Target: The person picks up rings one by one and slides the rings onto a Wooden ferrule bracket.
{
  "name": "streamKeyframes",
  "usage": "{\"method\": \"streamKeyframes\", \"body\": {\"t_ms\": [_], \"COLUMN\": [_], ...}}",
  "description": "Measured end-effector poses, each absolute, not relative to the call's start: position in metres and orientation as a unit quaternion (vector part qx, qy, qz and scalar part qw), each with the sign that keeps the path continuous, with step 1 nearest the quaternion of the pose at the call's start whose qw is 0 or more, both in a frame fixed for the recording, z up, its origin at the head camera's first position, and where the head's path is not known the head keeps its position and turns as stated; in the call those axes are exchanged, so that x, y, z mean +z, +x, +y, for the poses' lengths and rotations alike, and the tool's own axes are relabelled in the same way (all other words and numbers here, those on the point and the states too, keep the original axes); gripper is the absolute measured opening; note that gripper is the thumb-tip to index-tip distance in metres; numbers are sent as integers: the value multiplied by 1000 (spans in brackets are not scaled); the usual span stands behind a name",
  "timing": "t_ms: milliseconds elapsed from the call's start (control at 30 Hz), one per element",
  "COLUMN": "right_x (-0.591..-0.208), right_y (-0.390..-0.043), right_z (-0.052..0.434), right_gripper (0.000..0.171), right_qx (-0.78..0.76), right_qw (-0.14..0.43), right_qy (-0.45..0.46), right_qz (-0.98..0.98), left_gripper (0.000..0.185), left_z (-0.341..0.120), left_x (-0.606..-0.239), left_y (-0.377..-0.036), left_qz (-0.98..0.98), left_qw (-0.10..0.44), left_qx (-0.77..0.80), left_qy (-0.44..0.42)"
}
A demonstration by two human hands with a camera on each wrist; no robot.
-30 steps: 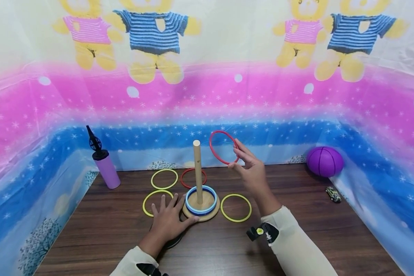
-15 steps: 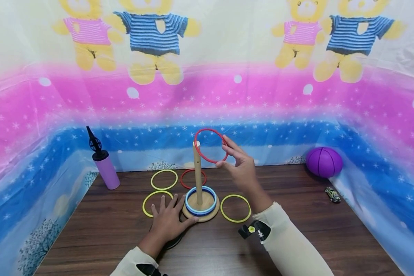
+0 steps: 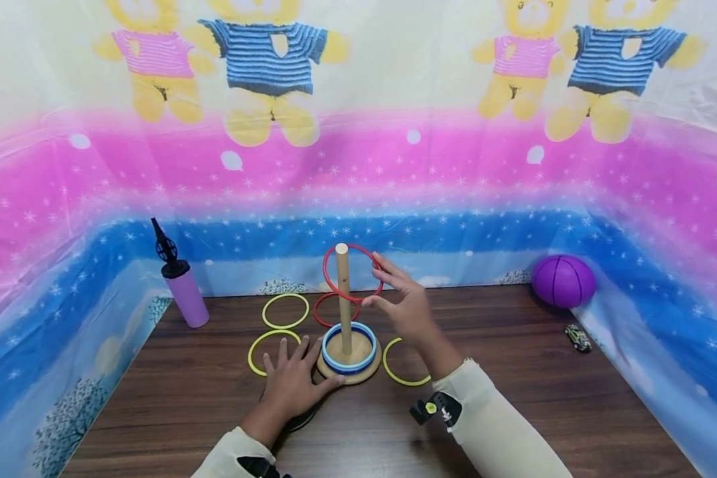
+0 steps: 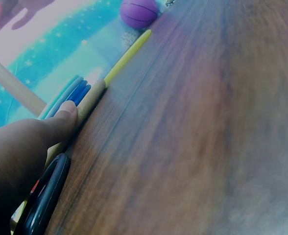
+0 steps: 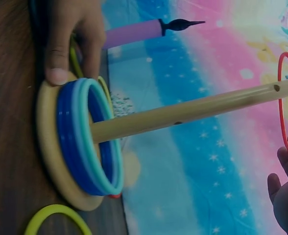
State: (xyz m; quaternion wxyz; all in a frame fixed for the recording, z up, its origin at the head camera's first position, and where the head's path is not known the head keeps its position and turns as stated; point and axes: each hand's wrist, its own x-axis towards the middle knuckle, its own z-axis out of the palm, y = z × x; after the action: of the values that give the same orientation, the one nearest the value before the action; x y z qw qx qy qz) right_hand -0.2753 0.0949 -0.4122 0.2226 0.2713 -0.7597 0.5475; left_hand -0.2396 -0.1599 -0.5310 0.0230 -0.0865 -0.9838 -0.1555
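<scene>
A red ring [image 3: 353, 273] is pinched at its right edge by the fingers [image 3: 388, 282] of the right hand [image 3: 401, 305], centre of the head frame. The ring is held tilted around the top of the wooden peg [image 3: 342, 292], whose tip shows inside the loop; in the right wrist frame the red ring [image 5: 287, 100] is seen at the right edge, level with the peg end [image 5: 193, 110].

The left hand [image 3: 293, 382] is laid flat on the worktop [image 3: 514, 398] at lower centre, fingers spread and fairly straight, thumb pressed against the round wooden base [image 3: 358, 372]. A dark object is partly covered under that palm; what it is cannot be told. In the left wrist frame the thumb [image 4: 60, 120] is seen touching the base edge.

Blue rings [image 3: 349, 352] are stacked on the base around the peg. Three yellow rings [image 3: 285, 310] and a second red ring [image 3: 325, 312] are lying flat on the worktop around the base.

A purple pump [image 3: 182, 289] is stood upright at left centre. A purple ball [image 3: 563, 280] is seen at right centre, a toy car [image 3: 577, 336] just below it.
</scene>
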Motion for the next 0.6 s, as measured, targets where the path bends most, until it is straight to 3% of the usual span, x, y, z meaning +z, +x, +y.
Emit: {"method": "streamKeyframes", "body": {"t_ms": [600], "right_x": [-457], "right_y": [-272], "right_z": [100], "right_gripper": [63], "right_qx": [509], "right_qw": [158], "right_qy": [262], "right_qz": [-805], "left_gripper": [103], "left_z": [-160], "left_x": [-529], "left_y": [-240], "left_qz": [-984], "left_qw": [21], "left_qx": [-154], "left_qy": [-90]}}
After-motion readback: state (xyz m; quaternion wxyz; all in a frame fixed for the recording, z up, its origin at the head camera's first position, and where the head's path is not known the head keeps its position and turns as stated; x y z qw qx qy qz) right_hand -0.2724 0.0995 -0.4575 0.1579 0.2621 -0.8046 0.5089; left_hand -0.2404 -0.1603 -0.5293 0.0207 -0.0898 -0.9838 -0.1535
